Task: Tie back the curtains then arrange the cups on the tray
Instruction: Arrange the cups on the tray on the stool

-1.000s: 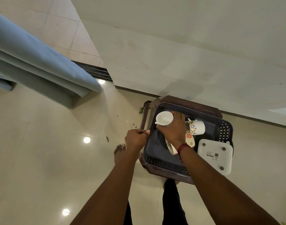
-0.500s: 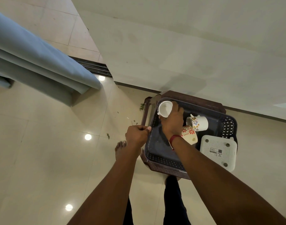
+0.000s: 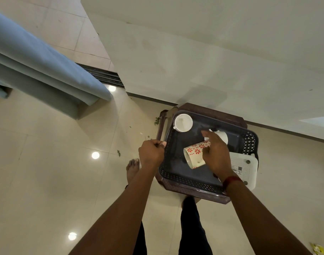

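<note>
A dark grey tray with a perforated rim sits on a brown stool. My left hand grips the tray's left rim. A plain white cup stands upright in the tray's far left corner. In the middle of the tray, a cup with red flowers lies on its side. My right hand hangs over it with fingers stretched out and relaxed, holding nothing. Behind that hand lies a third cup, mostly hidden. The blue curtain hangs at the left.
A white perforated box rests on the tray's right side. The stool stands against a cream wall. My feet are on the glossy tiled floor, with small green scraps near the stool's left edge.
My right hand carried the white cup to the tray's far left corner, set it upright and let go, then drew back over the red-flowered cup. My left hand stayed on the rim.
</note>
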